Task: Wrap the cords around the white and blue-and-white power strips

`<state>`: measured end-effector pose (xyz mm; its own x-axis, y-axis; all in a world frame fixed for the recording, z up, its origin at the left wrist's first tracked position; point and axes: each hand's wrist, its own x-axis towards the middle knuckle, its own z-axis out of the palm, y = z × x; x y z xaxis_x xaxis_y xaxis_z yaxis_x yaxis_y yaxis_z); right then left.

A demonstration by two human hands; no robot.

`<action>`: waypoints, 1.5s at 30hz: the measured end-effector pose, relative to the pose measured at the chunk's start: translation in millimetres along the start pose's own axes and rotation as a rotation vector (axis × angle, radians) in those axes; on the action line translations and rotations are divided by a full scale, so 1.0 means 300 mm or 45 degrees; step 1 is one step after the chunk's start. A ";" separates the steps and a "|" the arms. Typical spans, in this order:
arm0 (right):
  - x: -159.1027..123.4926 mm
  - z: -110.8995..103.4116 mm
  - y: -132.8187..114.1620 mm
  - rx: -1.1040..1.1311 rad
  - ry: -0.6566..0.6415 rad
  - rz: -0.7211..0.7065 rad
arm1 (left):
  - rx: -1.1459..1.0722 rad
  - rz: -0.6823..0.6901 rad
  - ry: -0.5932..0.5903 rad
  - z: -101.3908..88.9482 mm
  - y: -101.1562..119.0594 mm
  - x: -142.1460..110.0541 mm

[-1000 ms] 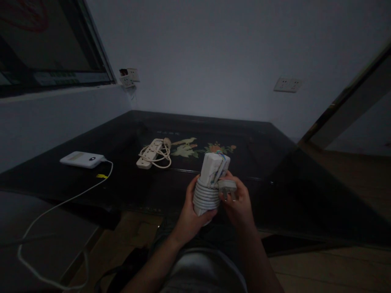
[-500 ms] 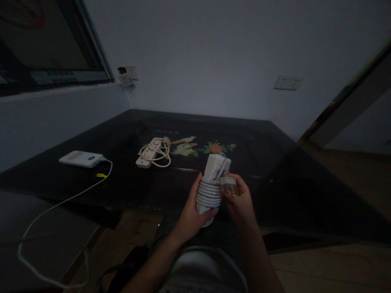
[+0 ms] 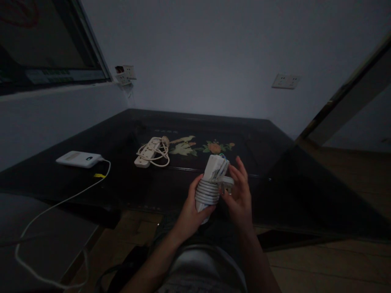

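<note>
My left hand (image 3: pixel 191 209) is wrapped round a white power strip (image 3: pixel 214 171) that has its white cable (image 3: pixel 208 193) coiled tightly about its lower half. The strip stands nearly upright over the near edge of the dark table (image 3: pixel 275 162). My right hand (image 3: pixel 240 195) is beside it on the right, fingers stretched upward, with the thumb and palm against the white plug (image 3: pixel 226 182) at the cable's end. The plug lies against the coil.
A second white power strip (image 3: pixel 152 151) with a loosely looped cord lies further back on the table. A white power bank (image 3: pixel 78 158) sits at the left with a white cable (image 3: pixel 55 207) trailing off the table. Wall sockets (image 3: pixel 285 80) are behind. Wooden floor is at the right.
My right hand has opened its fingers upward and pushed the plug in against the coil. The strip and both hands have drifted slightly away from me.
</note>
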<state>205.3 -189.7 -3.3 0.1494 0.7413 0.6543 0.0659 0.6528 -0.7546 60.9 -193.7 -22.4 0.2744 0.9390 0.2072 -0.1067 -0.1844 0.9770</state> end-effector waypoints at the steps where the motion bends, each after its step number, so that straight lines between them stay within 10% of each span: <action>1: -0.002 0.002 -0.010 -0.095 -0.001 -0.063 | -0.003 0.002 -0.002 0.001 0.000 0.001; 17: 0.028 0.005 0.001 -0.694 0.067 -0.435 | -0.100 -0.006 0.092 0.017 -0.020 0.000; 35: 0.021 0.048 -0.011 -0.293 0.234 0.131 | -0.252 -0.088 0.080 0.036 -0.022 -0.005; 45: 0.022 0.084 -0.010 -0.313 0.530 0.073 | -0.015 0.015 0.107 0.066 -0.014 -0.014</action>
<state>181.2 -182.8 4.7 0.5381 0.6172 0.5740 0.2695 0.5194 -0.8110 79.2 -202.6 -26.3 0.1918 0.9579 0.2135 -0.1211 -0.1927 0.9737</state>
